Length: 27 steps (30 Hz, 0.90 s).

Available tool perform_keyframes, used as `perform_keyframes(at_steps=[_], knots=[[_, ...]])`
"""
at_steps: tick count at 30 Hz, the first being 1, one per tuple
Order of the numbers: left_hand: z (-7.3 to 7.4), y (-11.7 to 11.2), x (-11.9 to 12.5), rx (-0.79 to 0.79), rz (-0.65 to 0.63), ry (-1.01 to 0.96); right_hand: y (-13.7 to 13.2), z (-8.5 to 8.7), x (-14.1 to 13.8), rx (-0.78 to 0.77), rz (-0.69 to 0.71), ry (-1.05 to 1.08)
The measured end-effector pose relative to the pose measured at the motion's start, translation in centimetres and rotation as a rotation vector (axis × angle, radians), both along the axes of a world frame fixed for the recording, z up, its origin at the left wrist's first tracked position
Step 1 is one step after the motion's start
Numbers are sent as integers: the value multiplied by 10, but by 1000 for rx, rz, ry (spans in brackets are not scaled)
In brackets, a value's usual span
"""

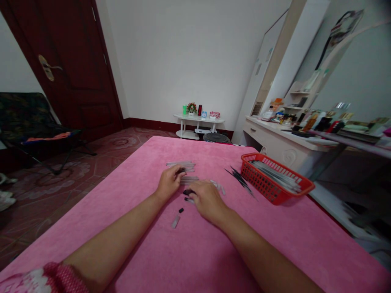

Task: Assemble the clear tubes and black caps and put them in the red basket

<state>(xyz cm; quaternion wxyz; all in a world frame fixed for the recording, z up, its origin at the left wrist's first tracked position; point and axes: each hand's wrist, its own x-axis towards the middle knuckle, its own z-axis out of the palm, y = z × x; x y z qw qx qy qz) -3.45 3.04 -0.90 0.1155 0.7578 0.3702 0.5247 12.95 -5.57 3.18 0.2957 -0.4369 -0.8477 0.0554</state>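
My left hand (170, 180) has its fingers curled together beside thin grey-clear sticks (189, 179) on the pink cloth. Something dark shows at its fingertips, too blurred to name. Close by, my right hand (208, 198) is closed in a pinch on a small black piece (187, 192). Under its fingers lies a clear piece with a black end (189, 200), partly hidden. Nearer me are a loose black cap (181, 210) and a short clear tube (176, 221). More grey sticks (180, 164) lie beyond my left hand, and short clear pieces (221, 188) lie right of my right hand.
On the right of the pink-covered table (146, 252) stands a red basket (275, 195) full of long grey sticks. Thin black pointed sticks (241, 181) lie beside it. Further off are a dresser (275, 138), a low white stand (198, 118) and a folding chair (39, 130).
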Motion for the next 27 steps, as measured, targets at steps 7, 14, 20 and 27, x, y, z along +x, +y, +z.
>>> perform_keyframes(at_steps=[7,14,20,27], knots=[[0,-6,2,76,-72,177,21,5,21,-177,-223,714],[1,-9,2,88,-89,245,22,4,23,-169,-259,714],[2,-10,3,127,-86,268,25,1,26,-102,-255,633],[1,-11,3,151,-73,292,22,0,29,21,-235,446]])
